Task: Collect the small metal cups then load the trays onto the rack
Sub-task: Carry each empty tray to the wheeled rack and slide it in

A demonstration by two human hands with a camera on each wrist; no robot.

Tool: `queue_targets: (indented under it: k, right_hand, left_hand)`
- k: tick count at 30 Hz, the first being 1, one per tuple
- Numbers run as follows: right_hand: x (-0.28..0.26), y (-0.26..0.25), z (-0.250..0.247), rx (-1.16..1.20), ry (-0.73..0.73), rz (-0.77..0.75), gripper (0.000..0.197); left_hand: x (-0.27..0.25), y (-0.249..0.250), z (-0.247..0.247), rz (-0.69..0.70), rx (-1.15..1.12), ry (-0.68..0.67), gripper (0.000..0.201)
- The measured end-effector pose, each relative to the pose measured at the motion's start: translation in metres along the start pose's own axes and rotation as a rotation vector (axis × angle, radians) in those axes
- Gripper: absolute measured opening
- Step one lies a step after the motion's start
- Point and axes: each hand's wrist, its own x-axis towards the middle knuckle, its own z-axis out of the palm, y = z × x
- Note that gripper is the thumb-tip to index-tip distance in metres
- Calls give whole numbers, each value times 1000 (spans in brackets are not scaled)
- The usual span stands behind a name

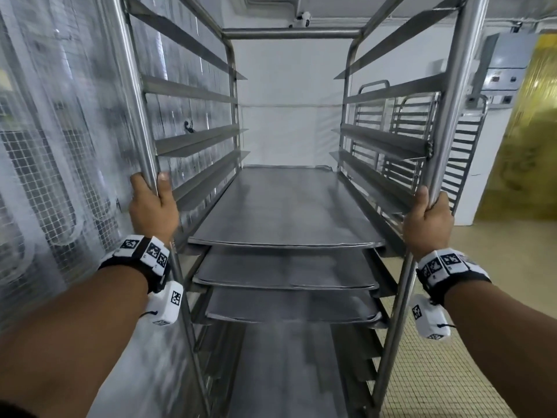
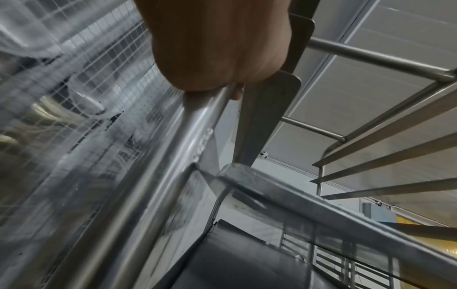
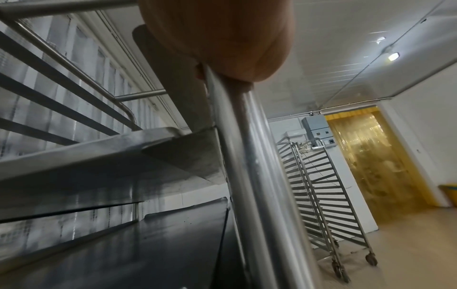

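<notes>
A person is standing at the tall stainless-steel tray rack (image 1: 289, 34), the left hand (image 1: 152, 206) wrapping its near left post and the right hand (image 1: 428, 220) clamping the near right post. Flat grey metal trays (image 1: 280, 206) are sitting stacked on its middle runners. Pale tiled floor (image 1: 437, 342) is stretching right towards two empty wheeled racks (image 3: 326, 195) and a yellow strip curtain (image 3: 363, 156); white walls are closing in behind
</notes>
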Motion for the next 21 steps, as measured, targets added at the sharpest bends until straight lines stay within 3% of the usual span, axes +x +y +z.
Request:
queue_targets:
  k: [10,15,21]
  right_hand:
    - [50,23,45,7,23,35,54]
    - [77,37,72,21,42,10,74]
    - [105,50,105,-10,22,33,54]
  left_hand:
    - [13,3,67,-28,-23,18,59]
    - [22,-2,105,-26,-25,45,54]
    - [38,-12,149,-56,-26,25,55]
